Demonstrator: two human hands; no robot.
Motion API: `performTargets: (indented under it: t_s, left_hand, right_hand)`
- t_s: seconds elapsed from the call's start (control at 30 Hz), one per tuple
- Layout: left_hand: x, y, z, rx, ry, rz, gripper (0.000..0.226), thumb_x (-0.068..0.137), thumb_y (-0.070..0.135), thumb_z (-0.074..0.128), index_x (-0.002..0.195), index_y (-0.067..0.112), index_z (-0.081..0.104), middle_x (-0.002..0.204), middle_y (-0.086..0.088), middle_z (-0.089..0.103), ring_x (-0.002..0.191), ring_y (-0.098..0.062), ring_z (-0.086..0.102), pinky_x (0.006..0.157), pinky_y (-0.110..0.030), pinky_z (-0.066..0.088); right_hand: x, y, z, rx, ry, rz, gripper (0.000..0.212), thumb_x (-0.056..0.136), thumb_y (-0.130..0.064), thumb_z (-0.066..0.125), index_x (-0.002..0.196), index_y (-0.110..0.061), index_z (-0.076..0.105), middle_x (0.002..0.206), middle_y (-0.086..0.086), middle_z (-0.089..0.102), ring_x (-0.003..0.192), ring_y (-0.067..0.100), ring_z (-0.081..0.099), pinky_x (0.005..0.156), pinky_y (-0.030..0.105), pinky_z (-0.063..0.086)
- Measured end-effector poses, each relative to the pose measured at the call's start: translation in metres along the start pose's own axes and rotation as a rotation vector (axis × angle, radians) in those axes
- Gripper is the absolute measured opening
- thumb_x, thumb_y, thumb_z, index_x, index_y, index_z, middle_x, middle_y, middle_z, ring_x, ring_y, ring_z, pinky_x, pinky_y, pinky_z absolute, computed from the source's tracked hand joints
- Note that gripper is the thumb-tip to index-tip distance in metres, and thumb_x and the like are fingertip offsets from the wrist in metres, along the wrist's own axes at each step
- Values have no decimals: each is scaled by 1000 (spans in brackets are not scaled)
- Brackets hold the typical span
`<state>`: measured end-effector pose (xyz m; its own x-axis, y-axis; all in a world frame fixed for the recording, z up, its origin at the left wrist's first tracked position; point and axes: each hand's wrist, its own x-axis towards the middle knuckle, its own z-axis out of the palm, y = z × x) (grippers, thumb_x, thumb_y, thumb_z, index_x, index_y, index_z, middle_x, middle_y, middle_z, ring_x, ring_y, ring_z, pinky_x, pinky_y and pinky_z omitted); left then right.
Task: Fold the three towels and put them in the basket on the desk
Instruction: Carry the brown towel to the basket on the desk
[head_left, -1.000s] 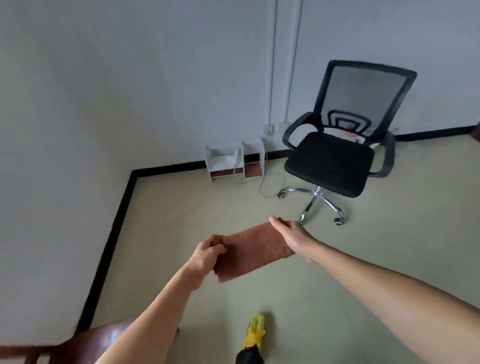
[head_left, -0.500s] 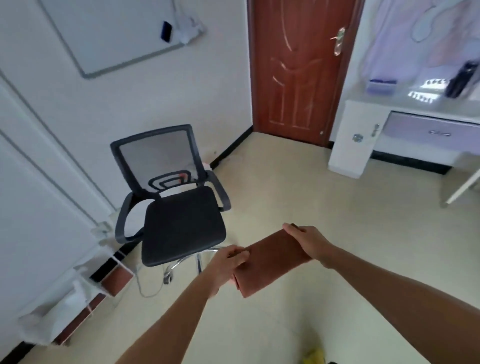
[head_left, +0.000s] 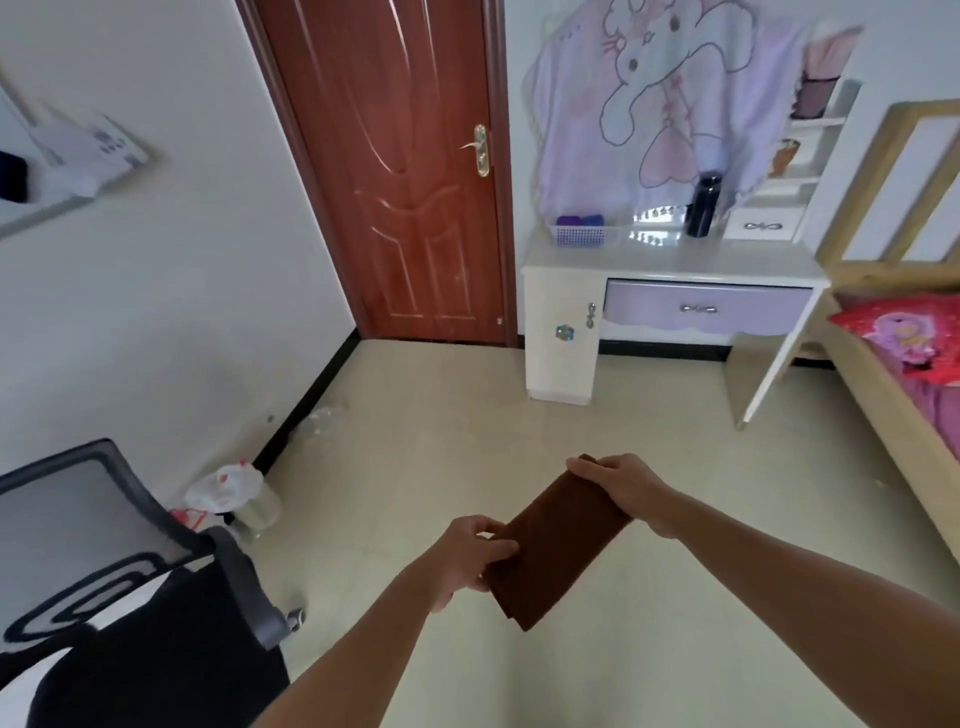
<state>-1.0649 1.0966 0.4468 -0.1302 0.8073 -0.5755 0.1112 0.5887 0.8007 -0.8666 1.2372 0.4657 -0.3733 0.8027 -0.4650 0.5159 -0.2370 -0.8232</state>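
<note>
A folded brown towel hangs in the air in front of me, above the floor. My left hand pinches its near left edge. My right hand grips its far end from above. On the white desk across the room stands a purple mesh basket with dark blue and purple cloth in it. No other loose towel shows.
A black bottle stands on the desk, right of the basket. A black office chair is close at my lower left, with a small bin behind it. A brown door is ahead; a bed lies to the right.
The view has swung right from the corner and chair to the door, desk and bed. Both hands have kept hold of the folded towel.
</note>
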Motion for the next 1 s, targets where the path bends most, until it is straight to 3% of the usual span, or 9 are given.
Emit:
performTargets:
  t_s: [0.2,0.37,0.53,0.63,0.7,0.87,1.0]
  left_hand:
    - [122,79,-13,200,-201,12,48,66,25,79,110,8,66,107,-16,71,99,-30,69,92,-50,53]
    - [230,146,-24,289,-324,19,34,74,16,74,105,3,68,100,-13,73,93,-26,70,86,-39,57]
    - [328,229,-47,336,-316,64,29,81,8,68,109,3,64,101,-10,71,90,-23,70,76,-30,58]
    - [382,281,-60,404,-304,90,30,81,7,67,111,3,63,99,-8,68,88,-20,67,71,-25,55]
    - [422,312,-62,420,-299,99,30,80,6,67,110,2,63,97,-8,68,89,-21,67,75,-27,55]
    - [517,374,-54,398,-309,114,25,81,4,68,106,1,64,95,-12,68,87,-24,67,82,-34,55]
    - [607,426,-40,363,-271,123,22,83,1,66,105,2,62,97,-14,67,87,-25,66,78,-31,56]
  right_hand:
    - [97,-39,-67,-2,35,12,43,83,-52,69,85,-9,72,82,7,70,75,18,66,64,24,49]
    - [192,-70,-114,-15,81,33,41,81,-52,71,84,-12,70,81,5,69,75,17,65,61,23,46]
    - [279,-111,-165,80,123,59,40,76,-49,77,93,-13,74,94,10,73,88,25,70,71,30,57]
    - [322,-134,-202,174,110,59,36,75,-35,82,102,-13,73,100,11,74,97,27,70,87,37,58]
    - [355,-143,-231,198,68,76,32,77,-24,81,105,-12,72,103,10,75,101,27,70,94,41,55]
    - [450,-157,-296,236,62,119,23,78,-15,79,99,-9,73,97,9,76,91,21,72,84,36,57]
    - [548,-171,-350,306,122,114,26,74,-20,82,99,-14,75,98,7,75,94,22,69,86,37,56]
